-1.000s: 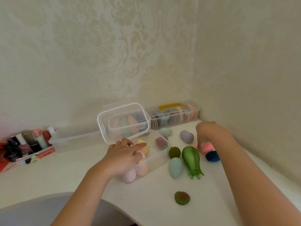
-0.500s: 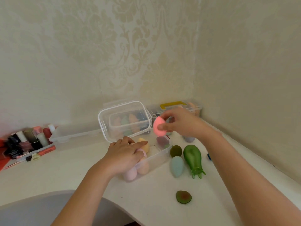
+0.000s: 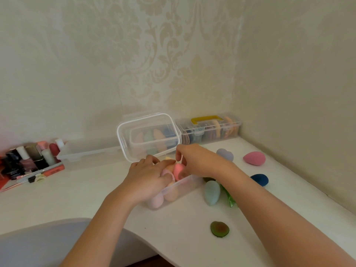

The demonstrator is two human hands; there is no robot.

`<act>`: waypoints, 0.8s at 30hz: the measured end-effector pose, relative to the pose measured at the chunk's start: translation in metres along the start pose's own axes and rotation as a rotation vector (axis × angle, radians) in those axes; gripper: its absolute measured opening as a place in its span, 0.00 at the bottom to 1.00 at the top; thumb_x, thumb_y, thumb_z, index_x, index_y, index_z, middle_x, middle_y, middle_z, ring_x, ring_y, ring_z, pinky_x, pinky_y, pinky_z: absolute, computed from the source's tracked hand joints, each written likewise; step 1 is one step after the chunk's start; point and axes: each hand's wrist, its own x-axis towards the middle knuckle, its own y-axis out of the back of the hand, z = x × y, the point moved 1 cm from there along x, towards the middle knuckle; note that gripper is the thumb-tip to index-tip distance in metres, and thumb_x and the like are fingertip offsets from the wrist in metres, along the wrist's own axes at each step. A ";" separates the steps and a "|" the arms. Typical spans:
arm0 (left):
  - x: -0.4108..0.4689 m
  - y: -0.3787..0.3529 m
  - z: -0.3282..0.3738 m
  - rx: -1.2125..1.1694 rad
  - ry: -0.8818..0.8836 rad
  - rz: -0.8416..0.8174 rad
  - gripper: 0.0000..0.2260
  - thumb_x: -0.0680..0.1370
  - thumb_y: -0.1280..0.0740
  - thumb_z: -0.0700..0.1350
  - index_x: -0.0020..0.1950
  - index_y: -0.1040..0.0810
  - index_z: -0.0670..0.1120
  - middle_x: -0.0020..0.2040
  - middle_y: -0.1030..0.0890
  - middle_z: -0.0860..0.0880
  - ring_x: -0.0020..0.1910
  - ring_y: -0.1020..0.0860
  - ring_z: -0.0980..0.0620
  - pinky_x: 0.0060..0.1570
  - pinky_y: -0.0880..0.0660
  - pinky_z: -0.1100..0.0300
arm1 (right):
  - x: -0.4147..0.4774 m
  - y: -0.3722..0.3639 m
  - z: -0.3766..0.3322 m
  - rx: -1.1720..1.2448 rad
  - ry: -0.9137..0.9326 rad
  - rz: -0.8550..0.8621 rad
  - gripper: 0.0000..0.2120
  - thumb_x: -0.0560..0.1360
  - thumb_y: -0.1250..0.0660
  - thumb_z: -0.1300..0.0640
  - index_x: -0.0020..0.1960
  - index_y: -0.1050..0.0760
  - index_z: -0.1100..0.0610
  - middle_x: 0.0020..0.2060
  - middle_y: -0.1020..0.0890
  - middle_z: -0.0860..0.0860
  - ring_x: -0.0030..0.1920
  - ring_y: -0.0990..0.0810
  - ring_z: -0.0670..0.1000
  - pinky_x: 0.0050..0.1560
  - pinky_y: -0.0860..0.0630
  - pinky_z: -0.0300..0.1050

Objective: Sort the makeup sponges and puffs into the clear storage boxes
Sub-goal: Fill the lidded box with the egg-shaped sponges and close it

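Observation:
An open clear storage box (image 3: pixel 187 185) stands mid-table, its lid (image 3: pixel 148 135) tilted up behind it. Pale pink and peach sponges lie inside. My left hand (image 3: pixel 149 177) rests on the sponges in the box, fingers pressing them down. My right hand (image 3: pixel 196 159) pinches a coral pink sponge (image 3: pixel 178 170) and holds it inside the box. Loose on the table to the right lie a teal sponge (image 3: pixel 212 191), a lilac sponge (image 3: pixel 225 154), a rose sponge (image 3: pixel 254 158), a navy sponge (image 3: pixel 260 179) and an avocado-shaped puff (image 3: pixel 219 229). A green eggplant-shaped sponge (image 3: pixel 229 199) is mostly hidden by my right forearm.
A second clear box with a yellow handle (image 3: pixel 212 129) holds flat puffs at the back right corner. A long clear box (image 3: pixel 86 154) lies left of the lid. Nail polish bottles and cosmetics (image 3: pixel 28 160) crowd the far left. The walls close in behind and on the right.
My right hand picked up the coral pink sponge from the right side of the table, carried it left and lowered it into the open box. My left hand stayed on the sponges.

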 end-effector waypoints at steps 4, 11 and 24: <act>-0.002 -0.001 0.001 -0.010 -0.011 0.055 0.21 0.77 0.48 0.57 0.70 0.40 0.65 0.61 0.32 0.51 0.63 0.34 0.51 0.59 0.41 0.59 | 0.001 0.000 -0.004 0.050 0.013 0.012 0.17 0.68 0.26 0.58 0.51 0.31 0.54 0.49 0.22 0.51 0.44 0.29 0.49 0.37 0.32 0.40; -0.002 -0.006 0.000 -0.076 0.032 0.185 0.20 0.76 0.40 0.57 0.68 0.35 0.63 0.64 0.33 0.52 0.62 0.32 0.50 0.61 0.39 0.57 | 0.002 -0.004 -0.006 0.175 -0.007 -0.019 0.12 0.72 0.32 0.63 0.49 0.33 0.53 0.53 0.21 0.52 0.48 0.25 0.51 0.39 0.30 0.41; 0.002 -0.002 -0.001 -0.074 -0.192 0.033 0.21 0.74 0.50 0.54 0.65 0.28 0.61 0.65 0.29 0.65 0.65 0.33 0.60 0.62 0.36 0.63 | 0.001 0.017 0.007 0.624 -0.206 0.086 0.10 0.76 0.45 0.67 0.43 0.29 0.55 0.39 0.17 0.56 0.39 0.17 0.55 0.50 0.19 0.53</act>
